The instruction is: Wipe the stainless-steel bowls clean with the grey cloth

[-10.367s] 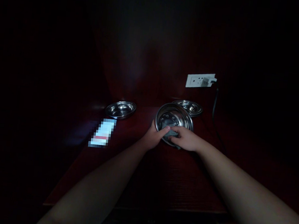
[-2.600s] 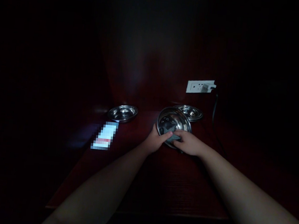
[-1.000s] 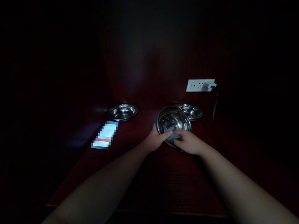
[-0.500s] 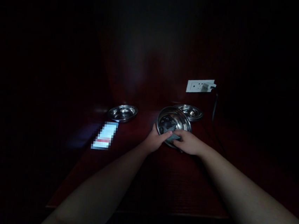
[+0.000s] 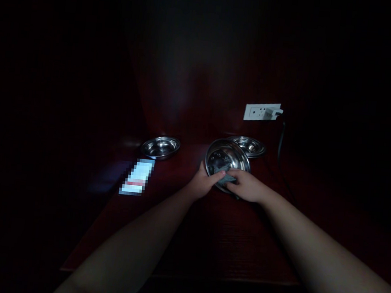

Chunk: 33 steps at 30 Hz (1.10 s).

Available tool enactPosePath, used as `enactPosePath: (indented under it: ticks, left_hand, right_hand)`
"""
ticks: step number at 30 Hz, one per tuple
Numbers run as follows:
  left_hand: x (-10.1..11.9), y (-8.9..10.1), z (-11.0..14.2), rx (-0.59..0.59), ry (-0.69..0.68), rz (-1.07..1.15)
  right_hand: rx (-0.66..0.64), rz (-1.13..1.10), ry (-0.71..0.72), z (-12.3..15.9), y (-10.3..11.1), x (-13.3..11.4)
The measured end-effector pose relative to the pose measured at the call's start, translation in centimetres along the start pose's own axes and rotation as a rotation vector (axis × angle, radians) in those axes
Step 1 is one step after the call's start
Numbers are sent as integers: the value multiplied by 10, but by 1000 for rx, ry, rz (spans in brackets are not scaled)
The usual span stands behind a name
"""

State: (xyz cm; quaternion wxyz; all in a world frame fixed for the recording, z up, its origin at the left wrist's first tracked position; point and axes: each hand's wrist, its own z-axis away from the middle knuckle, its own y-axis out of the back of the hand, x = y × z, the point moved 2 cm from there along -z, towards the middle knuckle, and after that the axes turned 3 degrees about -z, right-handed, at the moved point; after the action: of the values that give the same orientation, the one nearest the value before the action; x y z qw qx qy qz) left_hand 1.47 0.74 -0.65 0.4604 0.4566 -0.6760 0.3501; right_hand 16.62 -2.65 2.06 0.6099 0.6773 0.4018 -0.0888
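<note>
At the near side, two bare forearms reach over the front edge of a dark red wooden table [image 5: 234, 242]. The left hand [image 5: 204, 182] is clamped on the rim of a stainless steel bowl [image 5: 234, 157], which is tilted with its mouth toward the person above the middle of the table. The right hand [image 5: 247, 186] pinches a gray-green cloth [image 5: 226, 178] against the bowl's near inner wall. Grip and tilt match half a second ago; compared with ten seconds ago, everything, even the wall socket [image 5: 261, 112], sits slightly lower in view. The bowl holds the cloth; pale spots or reflections mark its bottom. Left of it lies a lit, pixelated screen [image 5: 137, 177], just beside a shallow steel dish [image 5: 161, 148] showing only reflections. Behind the bowl, partly hidden, are stacked steel dishes [image 5: 251, 146]. Beyond, a black cable [image 5: 280, 143] hangs from the plugged socket.
</note>
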Motion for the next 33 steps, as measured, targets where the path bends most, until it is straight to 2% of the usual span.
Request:
enactPosePath:
  ticks: [33]
  left_hand:
    - [-2, 0, -1, 6, 29, 53]
  right_hand:
    - [0, 2, 42, 1, -1, -1]
